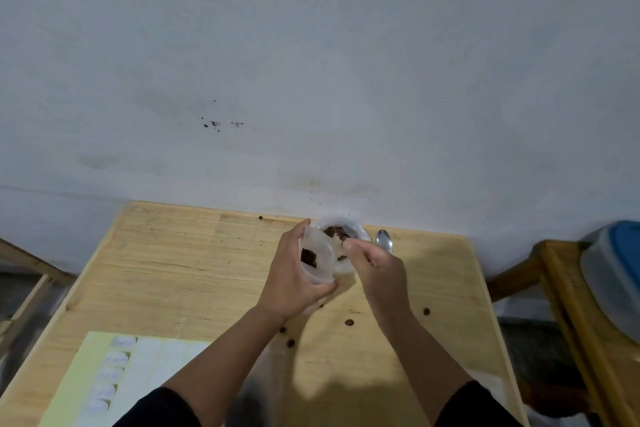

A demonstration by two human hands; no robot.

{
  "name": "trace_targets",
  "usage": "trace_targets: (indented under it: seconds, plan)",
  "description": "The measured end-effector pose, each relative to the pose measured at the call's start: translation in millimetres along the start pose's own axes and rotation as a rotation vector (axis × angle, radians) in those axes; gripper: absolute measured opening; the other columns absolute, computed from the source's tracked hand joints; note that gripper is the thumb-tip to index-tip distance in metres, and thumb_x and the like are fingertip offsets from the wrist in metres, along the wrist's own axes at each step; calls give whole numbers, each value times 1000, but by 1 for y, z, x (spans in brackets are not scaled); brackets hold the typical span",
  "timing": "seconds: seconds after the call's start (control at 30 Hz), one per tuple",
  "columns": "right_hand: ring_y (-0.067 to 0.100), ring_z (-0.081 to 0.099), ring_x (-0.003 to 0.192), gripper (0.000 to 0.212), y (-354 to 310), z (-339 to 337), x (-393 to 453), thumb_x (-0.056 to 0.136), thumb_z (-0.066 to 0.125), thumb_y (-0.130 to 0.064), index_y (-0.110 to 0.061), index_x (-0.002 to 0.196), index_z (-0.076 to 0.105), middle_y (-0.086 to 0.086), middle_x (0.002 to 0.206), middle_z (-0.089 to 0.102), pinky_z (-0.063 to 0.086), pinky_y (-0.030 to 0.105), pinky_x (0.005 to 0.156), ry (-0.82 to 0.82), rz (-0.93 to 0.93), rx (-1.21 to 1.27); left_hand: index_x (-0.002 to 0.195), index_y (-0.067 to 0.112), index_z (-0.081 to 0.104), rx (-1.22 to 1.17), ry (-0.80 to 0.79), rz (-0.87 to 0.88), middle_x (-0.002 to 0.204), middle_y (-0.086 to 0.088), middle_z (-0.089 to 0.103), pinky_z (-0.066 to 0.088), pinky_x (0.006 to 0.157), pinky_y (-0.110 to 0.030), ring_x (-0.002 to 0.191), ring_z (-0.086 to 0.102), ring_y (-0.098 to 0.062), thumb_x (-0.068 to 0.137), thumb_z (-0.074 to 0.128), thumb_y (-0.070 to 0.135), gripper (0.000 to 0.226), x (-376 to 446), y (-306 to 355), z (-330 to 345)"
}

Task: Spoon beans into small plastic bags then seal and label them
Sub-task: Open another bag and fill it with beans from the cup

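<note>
My left hand (294, 281) grips a small clear plastic bag (320, 258) held open, with a clump of dark brown beans (309, 256) inside. Just behind it sits a clear container of beans (341, 230) at the table's far edge. My right hand (377, 267) is closed around the handle of a metal spoon (384, 240), whose bowl points up beside the container. The spoon bowl looks empty. A sheet of labels (114, 378) lies at the near left of the wooden table (194, 274).
Several loose beans (349, 322) lie scattered on the table near my wrists. A wooden stool with a blue-lidded tub (616, 270) stands to the right. A wooden frame (24, 284) is at the left. A pale wall rises right behind the table.
</note>
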State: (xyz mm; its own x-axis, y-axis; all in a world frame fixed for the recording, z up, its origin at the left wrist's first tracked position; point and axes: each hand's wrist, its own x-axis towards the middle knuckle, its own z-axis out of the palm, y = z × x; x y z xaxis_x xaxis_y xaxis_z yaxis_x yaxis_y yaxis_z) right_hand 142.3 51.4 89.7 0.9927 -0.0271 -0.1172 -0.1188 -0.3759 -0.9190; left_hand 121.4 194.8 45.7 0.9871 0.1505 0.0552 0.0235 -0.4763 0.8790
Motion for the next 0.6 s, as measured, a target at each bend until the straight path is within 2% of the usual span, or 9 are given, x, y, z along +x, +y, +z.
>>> trace_targets:
  seconds: [0.07, 0.17, 0.3, 0.37, 0.47, 0.53, 0.6]
  plan:
    - [3, 59, 64, 11, -18, 0, -4, 86, 64, -25, -19, 84, 73, -14, 72, 67, 45, 11, 62, -125, 5, 96, 139, 22, 26, -3, 3, 55, 130, 18, 32, 19, 94, 5, 119, 22, 25, 52, 90, 33, 109, -3, 11, -4]
    - [12, 45, 61, 25, -37, -2, -9, 85, 63, -22, 0, 75, 67, 3, 64, 51, 39, 23, 57, -194, 19, 96, 134, 32, 23, -8, 6, 121, 127, 20, 32, 21, 91, 4, 118, 25, 22, 45, 92, 37, 112, -7, 26, -14]
    - [8, 61, 66, 16, -65, -13, -13, 81, 66, -22, -10, 73, 73, -2, 71, 70, 47, 24, 67, -255, 9, 35, 135, 33, 29, -27, 8, 129, 125, 21, 37, 25, 88, 4, 116, 32, 17, 36, 90, 50, 117, -11, 35, -31]
    - [7, 64, 67, 18, -76, -18, -15, 79, 67, -26, -13, 68, 73, -5, 68, 71, 49, 23, 68, -286, -16, -12, 127, 39, 35, -77, 60, 120, 121, 23, 43, 29, 86, 2, 112, 39, 12, 41, 86, 48, 101, -14, 38, -38]
    - [9, 53, 55, 31, -90, -21, -19, 82, 66, -32, -18, 55, 64, -10, 54, 59, 40, 24, 59, -295, -39, -67, 113, 42, 44, -135, 156, 125, 109, 19, 55, 38, 80, -3, 98, 52, 3, 62, 84, 28, 66, -20, 47, -49]
    - [11, 62, 63, 26, -93, -22, -23, 84, 65, -38, -20, 65, 69, -7, 67, 68, 46, 26, 63, -282, -38, 39, 105, 45, 48, -189, 222, 120, 97, 15, 60, 44, 75, -9, 87, 57, -2, 74, 77, 22, 48, -25, 52, -56]
    - [14, 69, 85, 13, -90, -22, -30, 83, 67, -32, -22, 90, 72, 3, 92, 74, 53, 29, 80, -278, -46, 243, 99, 45, 51, -283, 288, 71, 88, 10, 62, 46, 70, -11, 80, 59, -2, 80, 72, 21, 37, -29, 57, -64]
